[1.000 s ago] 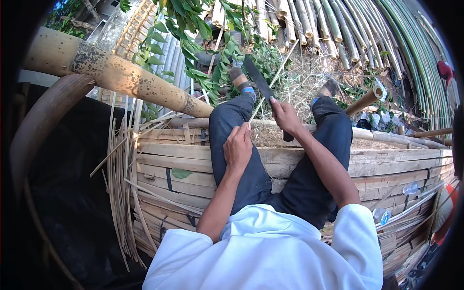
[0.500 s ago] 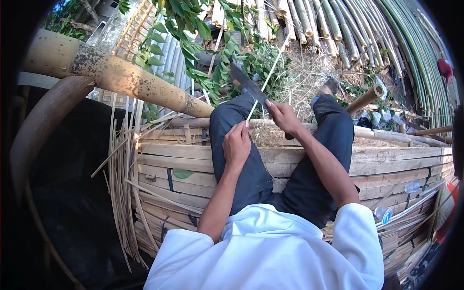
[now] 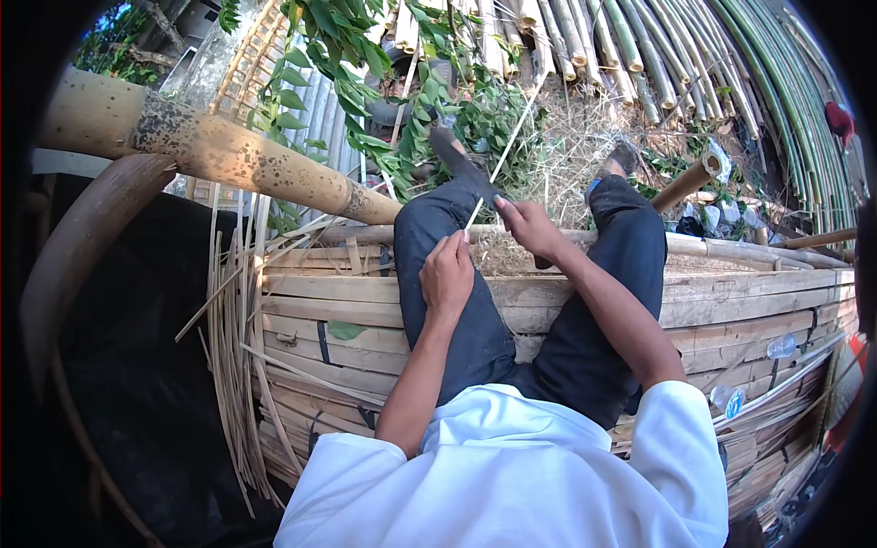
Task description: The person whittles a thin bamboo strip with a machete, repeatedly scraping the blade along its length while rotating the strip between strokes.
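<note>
My left hand [image 3: 448, 272] is closed on the near end of a thin bamboo strip [image 3: 517, 128], above my left thigh. The pale strip runs up and away toward the stacked poles. My right hand [image 3: 530, 228] grips a machete, its dark broad blade [image 3: 468, 172] pointing up and to the left. The blade lies across the strip just beyond my left fingers. Part of the handle shows below my right palm; the rest is hidden by the hand.
I sit on stacked split bamboo slats [image 3: 365, 315]. A thick bamboo pole [image 3: 237, 151] slants across the left, near a bundle of thin strips [image 3: 233, 365]. Cut poles [image 3: 630, 46] lie ahead beyond leafy branches [image 3: 356, 73]. Plastic bottles [image 3: 728, 400] rest at right.
My right hand and the machete have shifted slightly left and nearer to me along the strip, and the blade's angle has turned a little. My left hand has stayed almost in place.
</note>
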The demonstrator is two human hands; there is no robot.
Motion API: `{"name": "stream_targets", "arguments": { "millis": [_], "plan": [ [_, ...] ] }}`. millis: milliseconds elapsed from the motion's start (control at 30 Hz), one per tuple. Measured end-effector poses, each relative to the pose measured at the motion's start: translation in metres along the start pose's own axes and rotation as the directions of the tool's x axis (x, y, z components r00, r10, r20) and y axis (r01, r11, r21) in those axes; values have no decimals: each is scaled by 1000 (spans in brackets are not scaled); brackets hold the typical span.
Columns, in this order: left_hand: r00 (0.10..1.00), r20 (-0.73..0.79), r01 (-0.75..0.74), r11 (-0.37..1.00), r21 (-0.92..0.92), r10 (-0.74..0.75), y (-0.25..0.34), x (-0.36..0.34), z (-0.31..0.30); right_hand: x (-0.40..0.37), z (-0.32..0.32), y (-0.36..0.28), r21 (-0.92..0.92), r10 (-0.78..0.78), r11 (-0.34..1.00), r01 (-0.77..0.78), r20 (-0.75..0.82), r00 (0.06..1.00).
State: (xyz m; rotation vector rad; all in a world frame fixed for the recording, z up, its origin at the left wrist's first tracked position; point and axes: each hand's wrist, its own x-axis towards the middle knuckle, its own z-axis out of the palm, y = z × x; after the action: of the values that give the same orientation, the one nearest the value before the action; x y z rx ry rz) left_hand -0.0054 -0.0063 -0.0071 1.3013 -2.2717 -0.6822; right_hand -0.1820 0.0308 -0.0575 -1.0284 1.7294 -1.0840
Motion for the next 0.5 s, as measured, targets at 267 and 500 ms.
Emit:
{"name": "stream_targets", "arguments": {
  "millis": [267, 500],
  "plan": [
    [1000, 7, 6, 1000, 21, -6, 1, -2, 0, 8, -3, -8, 101, 46, 994, -30, -163, 986],
    [997, 37, 70, 991, -114, -66, -2, 5, -3, 3, -12, -17, 51, -11, 999, 16, -108, 994]
  ]
}}
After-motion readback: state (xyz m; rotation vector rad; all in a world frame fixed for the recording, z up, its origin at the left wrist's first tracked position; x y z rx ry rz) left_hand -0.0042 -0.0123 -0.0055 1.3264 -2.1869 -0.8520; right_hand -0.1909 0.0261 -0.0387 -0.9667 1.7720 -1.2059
